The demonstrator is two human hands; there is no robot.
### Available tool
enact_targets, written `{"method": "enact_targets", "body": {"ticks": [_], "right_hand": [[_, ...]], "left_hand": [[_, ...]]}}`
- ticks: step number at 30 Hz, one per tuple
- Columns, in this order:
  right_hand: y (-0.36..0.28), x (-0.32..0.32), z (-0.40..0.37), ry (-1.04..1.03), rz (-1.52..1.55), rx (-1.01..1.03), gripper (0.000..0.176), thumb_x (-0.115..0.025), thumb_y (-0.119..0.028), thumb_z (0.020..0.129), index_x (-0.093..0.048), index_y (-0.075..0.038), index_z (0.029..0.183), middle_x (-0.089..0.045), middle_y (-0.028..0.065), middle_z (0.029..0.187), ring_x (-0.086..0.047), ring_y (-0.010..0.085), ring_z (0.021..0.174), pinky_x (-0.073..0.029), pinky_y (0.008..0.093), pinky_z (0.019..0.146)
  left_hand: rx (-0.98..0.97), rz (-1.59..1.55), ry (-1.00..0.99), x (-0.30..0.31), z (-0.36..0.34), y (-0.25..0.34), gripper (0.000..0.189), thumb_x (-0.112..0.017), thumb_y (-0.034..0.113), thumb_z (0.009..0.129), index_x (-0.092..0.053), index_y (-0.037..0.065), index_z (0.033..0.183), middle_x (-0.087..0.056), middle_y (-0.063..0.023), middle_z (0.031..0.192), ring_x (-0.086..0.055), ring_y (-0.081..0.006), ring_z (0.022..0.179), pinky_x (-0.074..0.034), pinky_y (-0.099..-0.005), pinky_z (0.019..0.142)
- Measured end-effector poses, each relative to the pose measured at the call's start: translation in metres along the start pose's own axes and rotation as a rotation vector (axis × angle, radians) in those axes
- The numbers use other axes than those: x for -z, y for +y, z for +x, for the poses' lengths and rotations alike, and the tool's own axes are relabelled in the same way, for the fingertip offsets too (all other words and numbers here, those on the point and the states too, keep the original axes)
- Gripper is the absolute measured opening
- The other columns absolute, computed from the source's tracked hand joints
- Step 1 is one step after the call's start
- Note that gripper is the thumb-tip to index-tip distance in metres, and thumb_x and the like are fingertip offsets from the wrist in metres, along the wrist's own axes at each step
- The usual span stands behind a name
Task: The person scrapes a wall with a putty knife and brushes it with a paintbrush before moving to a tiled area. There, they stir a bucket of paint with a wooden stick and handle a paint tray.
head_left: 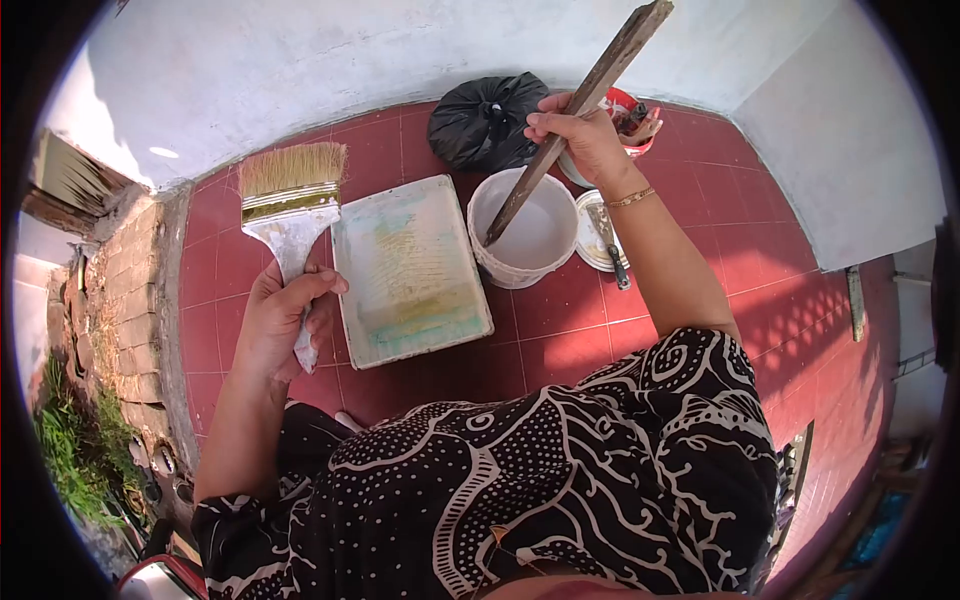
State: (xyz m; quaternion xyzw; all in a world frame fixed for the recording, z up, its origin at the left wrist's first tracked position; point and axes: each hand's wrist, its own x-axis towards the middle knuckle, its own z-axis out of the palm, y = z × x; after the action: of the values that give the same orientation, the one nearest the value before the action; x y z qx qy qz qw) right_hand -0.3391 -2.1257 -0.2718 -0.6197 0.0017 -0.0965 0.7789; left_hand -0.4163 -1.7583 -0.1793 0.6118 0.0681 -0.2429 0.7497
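Observation:
My left hand [283, 318] is closed round the white, paint-stained handle of a wide paintbrush [291, 195], its pale bristles pointing up. In my right hand [580, 135] I grip a long wooden stick [605, 78], tilted, with its lower end inside a white bucket [522, 270]. Whitish paint [535, 228] shows in the bucket. Between the brush and the bucket lies a rectangular paint tray [487, 322], its inside streaked white, green and yellowish. The brush is left of the tray's upper edge.
A tied black plastic bag [480, 125] sits against the white wall [330, 65]. Right of the bucket, a putty knife [610, 245] lies on a round lid [590, 262]. Behind my right hand stands a red container [620, 103] with tools in it. Red tiles [560, 355] cover the floor.

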Motion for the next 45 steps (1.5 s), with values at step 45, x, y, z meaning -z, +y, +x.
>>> {"method": "enact_targets", "body": {"ticks": [45], "right_hand": [[-0.068,-0.008,-0.068,-0.081,-0.960,0.006,0.027,-0.064,-0.022,0.082,-0.058,0.002,0.093,-0.063,0.0087,0.082,-0.058,0.0117,0.066,-0.047,0.0250,0.054]], "left_hand": [[-0.264,0.032,0.094,0.045,0.036,0.026,0.011,-0.057,0.004,0.079,-0.049,0.006,0.086,-0.059,-0.0067,0.072,-0.041,-0.0043,0.043,-0.035,-0.0174,0.034]]}}
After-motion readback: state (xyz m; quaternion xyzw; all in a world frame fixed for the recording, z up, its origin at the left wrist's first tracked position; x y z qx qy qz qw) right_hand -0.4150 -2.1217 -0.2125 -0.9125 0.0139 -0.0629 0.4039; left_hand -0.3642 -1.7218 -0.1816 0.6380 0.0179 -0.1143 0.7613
